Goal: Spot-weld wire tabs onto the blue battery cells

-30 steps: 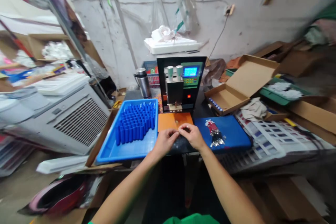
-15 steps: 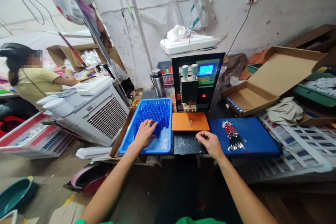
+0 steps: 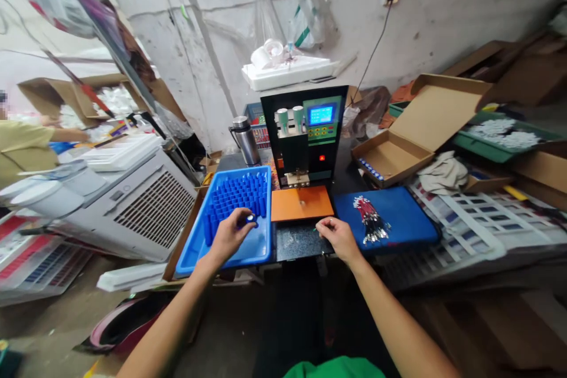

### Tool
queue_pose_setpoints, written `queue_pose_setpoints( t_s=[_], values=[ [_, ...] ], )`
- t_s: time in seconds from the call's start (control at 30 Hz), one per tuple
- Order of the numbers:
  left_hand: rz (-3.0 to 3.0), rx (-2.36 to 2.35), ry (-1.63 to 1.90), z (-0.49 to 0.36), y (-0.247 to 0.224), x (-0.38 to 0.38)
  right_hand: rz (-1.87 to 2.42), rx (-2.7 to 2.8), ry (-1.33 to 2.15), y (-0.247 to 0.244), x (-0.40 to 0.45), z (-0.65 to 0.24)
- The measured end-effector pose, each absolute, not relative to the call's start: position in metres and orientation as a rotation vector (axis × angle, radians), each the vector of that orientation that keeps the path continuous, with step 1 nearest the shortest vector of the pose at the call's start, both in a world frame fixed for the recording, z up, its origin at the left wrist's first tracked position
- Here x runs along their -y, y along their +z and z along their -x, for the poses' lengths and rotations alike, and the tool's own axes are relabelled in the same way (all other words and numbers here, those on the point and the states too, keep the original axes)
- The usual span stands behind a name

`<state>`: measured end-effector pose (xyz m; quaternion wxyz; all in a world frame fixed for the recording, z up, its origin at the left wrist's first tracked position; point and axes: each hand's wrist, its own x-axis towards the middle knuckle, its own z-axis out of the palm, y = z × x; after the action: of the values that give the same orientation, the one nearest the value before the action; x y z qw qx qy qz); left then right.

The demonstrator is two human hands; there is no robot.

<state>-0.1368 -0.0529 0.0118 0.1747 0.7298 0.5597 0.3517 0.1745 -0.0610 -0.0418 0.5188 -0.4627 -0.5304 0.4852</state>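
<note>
Over the front part of the blue tray, my left hand grips a blue cylinder whose pale end shows between thumb and fingers. Several more blue cylinders stand upright in rows in the tray. My right hand is pinched on something small and thin, too small to make out, just in front of the orange plate. Behind that plate rises the black machine with a lit screen. Red and black wires lie bundled on a blue mat to the right.
A steel flask stands behind the tray. On the right are an open cardboard box and a white plastic crate. A grey cooler unit is at the left, with a person's arm beyond it.
My left hand has lifted a blue cylinder from the rows and come toward the tray's front. My right hand keeps its pinch near the plate. The camera view has turned to the right.
</note>
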Motion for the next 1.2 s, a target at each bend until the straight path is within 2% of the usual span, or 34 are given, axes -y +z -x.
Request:
queue_pose_setpoints(
  t_s=[0.13, 0.4, 0.73, 1.2],
  values=[
    [-1.78, -1.48, 1.267, 0.087, 0.023, 0.022, 1.09, 1.145, 1.157, -0.038, 0.051, -0.176],
    [-1.902, -1.441, 1.147, 0.01, -0.001, -0.032, 1.092, 1.07, 1.139, -0.041, 0.049, -0.185],
    [-1.806, -1.357, 1.069, 0.005, -0.003, -0.027, 1.028, 0.945, 1.142, -0.025, 0.014, -0.176],
    [-1.681, -1.25, 1.165, 0.001, -0.025, -0.033, 0.993, 0.979, 1.163, -0.022, -0.044, -0.133]
  ],
)
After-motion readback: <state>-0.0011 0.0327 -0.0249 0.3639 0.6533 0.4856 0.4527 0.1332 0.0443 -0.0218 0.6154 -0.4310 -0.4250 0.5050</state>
